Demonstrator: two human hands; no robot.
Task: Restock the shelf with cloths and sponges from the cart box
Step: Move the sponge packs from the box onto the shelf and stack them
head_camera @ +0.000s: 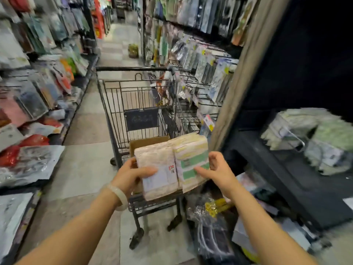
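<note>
Cardboard box (147,142) in wire cart (139,104) just beyond both hands, left hand (131,174) gripping pink cloth pack (158,169), right hand (215,169) pinching green-labelled pack (192,155)

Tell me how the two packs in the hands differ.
The left pack is pinkish with a pale label; the right pack is yellowish with green label bands. The left hand grips the left pack; the right hand touches the right pack with its thumb. Both are plastic-wrapped stacks, side by side above the cart.
</note>
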